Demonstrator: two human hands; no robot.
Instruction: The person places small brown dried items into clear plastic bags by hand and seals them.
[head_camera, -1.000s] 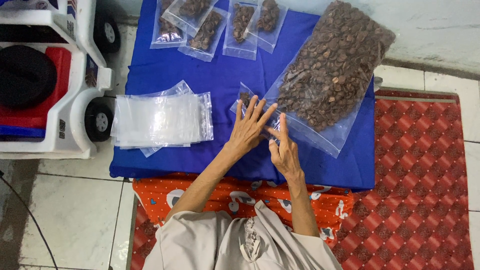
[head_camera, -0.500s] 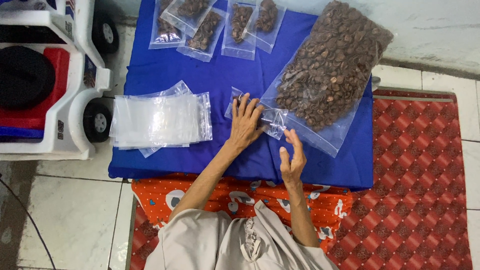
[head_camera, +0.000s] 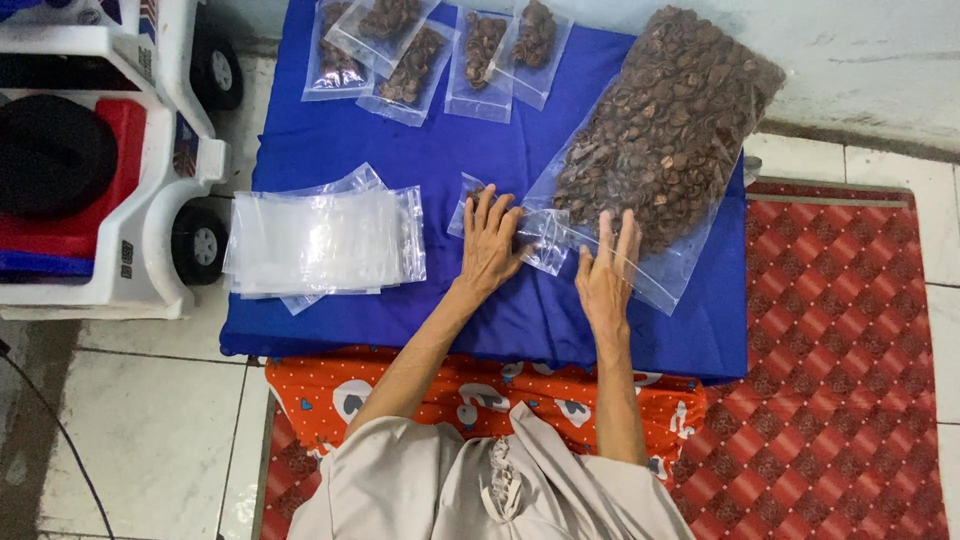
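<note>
My left hand (head_camera: 491, 245) lies flat, fingers spread, on a small clear zip bag (head_camera: 540, 245) that rests on the blue cushion (head_camera: 400, 150). My right hand (head_camera: 606, 278) is open beside it, fingers raised, touching the open mouth of a large clear bag of brown dried pieces (head_camera: 660, 130). The small bag's contents are mostly hidden under my left hand. Neither hand grips anything.
A stack of empty clear zip bags (head_camera: 325, 240) lies at the cushion's left. Several small filled bags (head_camera: 430, 50) sit along the far edge. A white and red toy car (head_camera: 100, 150) stands at left. A red patterned mat (head_camera: 840, 370) covers the floor at right.
My right hand pulled back toward me, then moved forward again to the large bag's mouth. My left hand slid slightly and stays pressed on the small bag.
</note>
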